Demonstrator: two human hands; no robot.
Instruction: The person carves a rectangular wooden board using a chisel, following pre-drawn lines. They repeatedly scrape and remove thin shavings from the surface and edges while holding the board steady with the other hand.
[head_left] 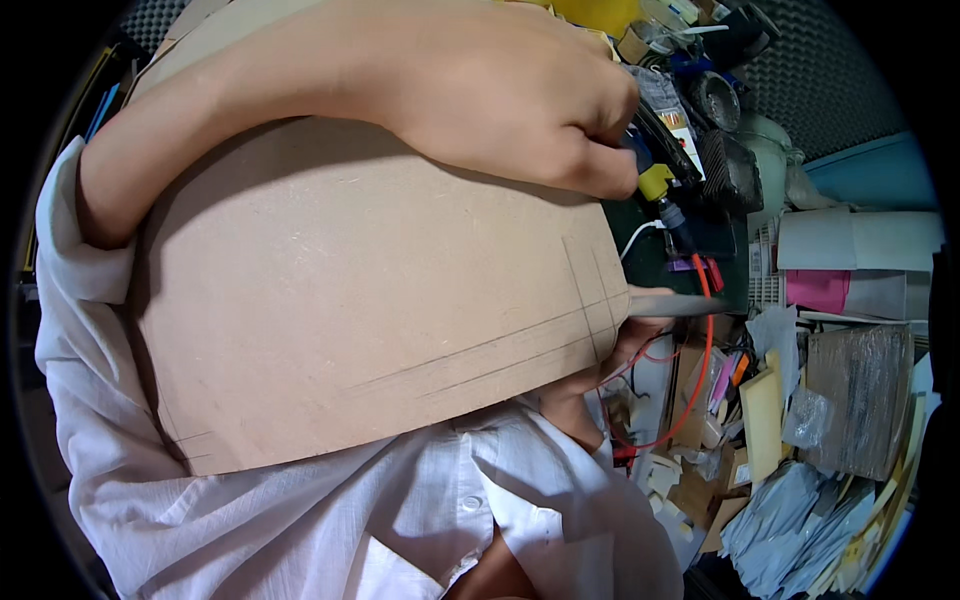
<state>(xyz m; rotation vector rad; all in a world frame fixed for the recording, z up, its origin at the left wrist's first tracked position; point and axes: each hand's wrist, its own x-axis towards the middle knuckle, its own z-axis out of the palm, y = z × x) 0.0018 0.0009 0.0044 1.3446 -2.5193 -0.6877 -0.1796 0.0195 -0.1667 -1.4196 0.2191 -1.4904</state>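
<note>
A large pale fibreboard panel (370, 290), marked with crossing pencil lines near its right corner, leans across my lap and white shirt. Across its top lies my left forearm, and my left hand (530, 110) is curled over the far edge, gripping it. Beneath the right corner, my right hand (645, 330) is mostly hidden by the panel, closed around a grey flat tool (678, 305), blurred, like a file or blade, that sits against the corner's edge.
Beyond the panel is a dark green bench (650, 245) crowded with tools, a yellow-and-blue device (655, 182) and red cables (705, 370). To the right are a pale bucket (760, 150), paper sheets, pink material (815, 288), foam pieces and piled plastic wrapping (780, 520).
</note>
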